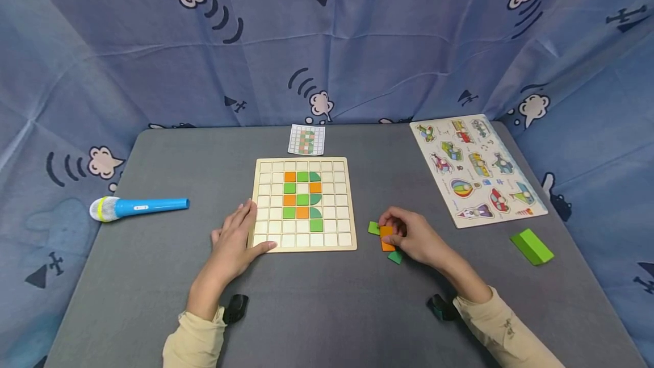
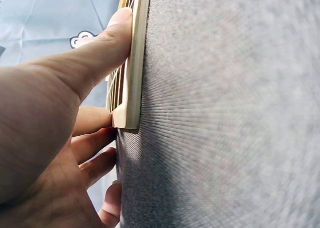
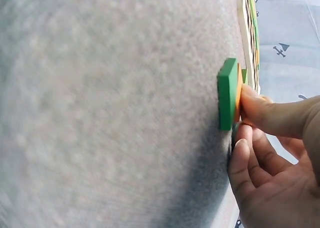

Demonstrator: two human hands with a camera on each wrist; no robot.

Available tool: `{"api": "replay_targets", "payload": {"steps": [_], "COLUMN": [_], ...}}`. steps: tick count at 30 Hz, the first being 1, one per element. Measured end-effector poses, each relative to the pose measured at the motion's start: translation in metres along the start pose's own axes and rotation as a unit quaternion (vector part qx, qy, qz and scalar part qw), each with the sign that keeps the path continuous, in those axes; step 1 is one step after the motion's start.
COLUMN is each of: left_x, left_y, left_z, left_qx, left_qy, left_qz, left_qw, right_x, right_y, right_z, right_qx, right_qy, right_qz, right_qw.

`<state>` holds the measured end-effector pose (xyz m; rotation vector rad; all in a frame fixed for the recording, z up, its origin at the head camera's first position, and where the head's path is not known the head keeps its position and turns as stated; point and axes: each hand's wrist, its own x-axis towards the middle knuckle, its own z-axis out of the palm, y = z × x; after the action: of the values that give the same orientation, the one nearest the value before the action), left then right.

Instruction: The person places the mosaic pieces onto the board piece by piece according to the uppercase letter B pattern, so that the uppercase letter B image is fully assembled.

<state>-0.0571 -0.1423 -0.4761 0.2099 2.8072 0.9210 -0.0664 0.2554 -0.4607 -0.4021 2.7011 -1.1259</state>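
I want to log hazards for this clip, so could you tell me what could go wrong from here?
1. The right hand sits on a tight cluster of tiles; its grip could catch two tiles or knock the green one away.
2. The left hand steadies only one corner of the board; a push on the far side might pivot it and unseat placed tiles.
3. The pattern card is small and far, so a tile could be misplaced.

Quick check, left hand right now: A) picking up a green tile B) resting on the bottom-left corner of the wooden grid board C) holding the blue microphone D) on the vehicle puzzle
B: the left hand rests on the near left corner of the wooden grid board, thumb along its front edge; the left wrist view shows the same.
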Motion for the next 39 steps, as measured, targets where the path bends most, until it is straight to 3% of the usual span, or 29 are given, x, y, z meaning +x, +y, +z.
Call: {"api": "replay_targets", "payload": {"steps": [18, 25, 32, 39], "left_x": [-0.002, -0.001, 0.0, 0.001], "left_y": [0.003, 0.003, 0.0, -0.001], "left_z": [-0.002, -0.002, 0.0, 0.002], "left_qx": [0.001, 0.002, 0.001, 0.001], "left_qy": [-0.004, -0.003, -0.002, 0.001], "left_qz": [-0.001, -0.001, -0.001, 0.003], "left_qw": [1.0, 1.0, 1.0, 1.0], "right_x": [0.003, 0.001, -0.008, -0.021], "right_y": [-0.005, -0.006, -0.005, -0.002], "right_z": [0.005, 0.005, -0.003, -0.011], "right_qx": [-0.014, -0.028, -0.048, -0.044], "right_qy": [0.0, 0.004, 0.005, -0.021], "right_qz": [0.015, 0.001, -0.001, 0.015], "right_qw": [0.9998, 0.9996, 0.9988, 0.9987]}}
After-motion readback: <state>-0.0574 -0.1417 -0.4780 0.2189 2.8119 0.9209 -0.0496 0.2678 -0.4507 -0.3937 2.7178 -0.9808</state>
